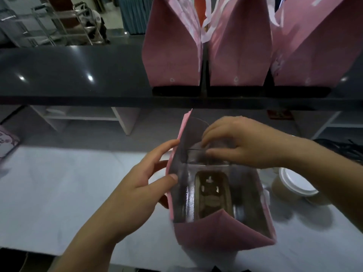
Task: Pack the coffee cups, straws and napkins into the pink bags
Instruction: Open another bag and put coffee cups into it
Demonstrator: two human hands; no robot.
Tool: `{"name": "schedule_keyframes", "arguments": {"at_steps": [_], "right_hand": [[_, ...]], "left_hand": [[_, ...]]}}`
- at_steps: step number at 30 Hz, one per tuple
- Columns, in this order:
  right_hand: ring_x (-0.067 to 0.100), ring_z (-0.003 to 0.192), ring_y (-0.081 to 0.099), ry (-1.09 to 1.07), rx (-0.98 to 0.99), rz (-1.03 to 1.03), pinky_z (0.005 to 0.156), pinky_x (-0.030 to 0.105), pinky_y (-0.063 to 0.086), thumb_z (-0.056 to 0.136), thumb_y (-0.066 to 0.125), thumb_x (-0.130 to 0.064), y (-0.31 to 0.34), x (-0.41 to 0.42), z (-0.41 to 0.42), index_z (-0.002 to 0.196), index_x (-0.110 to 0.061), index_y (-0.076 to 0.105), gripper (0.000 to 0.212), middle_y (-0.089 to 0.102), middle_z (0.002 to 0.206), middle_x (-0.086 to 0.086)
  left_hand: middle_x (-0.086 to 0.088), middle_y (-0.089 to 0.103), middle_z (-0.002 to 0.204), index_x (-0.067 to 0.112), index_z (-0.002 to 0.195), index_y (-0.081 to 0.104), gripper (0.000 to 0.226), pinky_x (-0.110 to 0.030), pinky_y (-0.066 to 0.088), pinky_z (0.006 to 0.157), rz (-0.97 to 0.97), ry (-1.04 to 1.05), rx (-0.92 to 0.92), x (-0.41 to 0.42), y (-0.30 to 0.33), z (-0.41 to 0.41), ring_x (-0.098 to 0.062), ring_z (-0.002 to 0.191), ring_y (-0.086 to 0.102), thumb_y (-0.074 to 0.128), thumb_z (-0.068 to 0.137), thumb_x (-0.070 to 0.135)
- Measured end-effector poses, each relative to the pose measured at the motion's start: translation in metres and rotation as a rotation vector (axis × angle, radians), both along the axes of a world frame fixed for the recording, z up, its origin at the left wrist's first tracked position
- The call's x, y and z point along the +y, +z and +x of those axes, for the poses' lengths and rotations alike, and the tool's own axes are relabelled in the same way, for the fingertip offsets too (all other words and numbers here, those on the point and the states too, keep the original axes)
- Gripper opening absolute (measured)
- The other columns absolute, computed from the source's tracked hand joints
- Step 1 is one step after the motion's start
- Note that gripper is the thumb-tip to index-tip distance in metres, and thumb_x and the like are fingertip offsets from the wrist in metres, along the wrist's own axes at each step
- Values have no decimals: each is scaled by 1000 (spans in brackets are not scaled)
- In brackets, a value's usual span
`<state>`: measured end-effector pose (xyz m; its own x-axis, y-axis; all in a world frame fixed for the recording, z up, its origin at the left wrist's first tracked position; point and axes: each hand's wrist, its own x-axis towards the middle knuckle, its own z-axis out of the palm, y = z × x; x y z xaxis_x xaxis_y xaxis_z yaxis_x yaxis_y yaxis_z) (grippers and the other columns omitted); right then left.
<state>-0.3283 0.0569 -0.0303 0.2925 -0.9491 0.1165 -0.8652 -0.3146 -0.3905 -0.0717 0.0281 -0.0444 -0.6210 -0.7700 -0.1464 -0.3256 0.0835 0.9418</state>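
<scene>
Far out to the left of my fingers, at the edge of the white work surface (59,193), lies a pale printed carton (6,142), only partly in view. My left hand (137,193) pinches the left wall of the open pink bag (222,234): the thumb (169,180) curls against the bag's silvery lining while the forefinger tip (169,144) presses the pink outside, so that wall is caught between them. The bag stands upright on the white surface between my two hands, and down at its bottom I can see a brown shape, too dim for me to name. My right hand (245,142) reaches over the far rim of the same bag, fingers curled, thumb (220,154) and fingertips nipping a thin fold at the top edge; whether that is the bag's lining or something separate I cannot tell. Just right of the bag, under my right wrist, a coffee cup with a white lid (294,185) stands on the surface. Beyond my fingers, up on the dark glossy counter (78,75), three more pink bags (240,48) stand side by side, well apart from my hands. Farther right of my right arm lies a dark tangle of cords (339,149).
</scene>
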Motion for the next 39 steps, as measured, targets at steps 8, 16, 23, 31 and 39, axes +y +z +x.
{"name": "schedule_keyframes", "arguments": {"at_steps": [8, 16, 23, 31, 39], "right_hand": [[4, 111, 57, -625, -133, -93, 97, 27, 44, 87, 68, -33, -22, 48, -94, 109, -30, 70, 23, 63, 118, -14], [30, 126, 49, -888, 154, 465, 98, 43, 45, 80, 69, -55, -74, 46, -152, 147, -40, 34, 77, 37, 152, 3], [21, 104, 58, -907, 231, 443, 88, 41, 52, 73, 76, -51, -80, 41, -151, 138, -38, 46, 73, 58, 133, -3], [31, 117, 51, -841, 328, 509, 102, 50, 33, 72, 76, -52, -83, 33, -150, 138, -40, 40, 76, 51, 134, 3], [27, 119, 36, -760, 165, 114, 93, 44, 43, 67, 79, -38, -4, 39, -112, 140, -38, 41, 82, 42, 135, 2]], "left_hand": [[48, 42, 119, 73, 117, 46, 49, -15, 53, 68, -142, -61, -129, -8, 10, -15, -5, 107, 59, 55, 71, 58], [39, 30, 126, 68, 126, 31, 66, -19, 42, 80, -305, -18, -147, -18, 12, -36, 4, 113, 44, 65, 73, 50], [33, 32, 134, 68, 127, 36, 65, -12, 42, 70, -294, -86, -184, -18, 4, -41, 4, 113, 42, 67, 72, 52], [25, 36, 144, 57, 133, 41, 62, -19, 45, 76, -310, -94, -186, -20, -5, -42, 0, 119, 40, 71, 85, 31], [16, 44, 145, 53, 130, 47, 53, -24, 49, 73, -198, -32, -152, -21, -11, -40, -8, 120, 47, 68, 89, 26]]}}
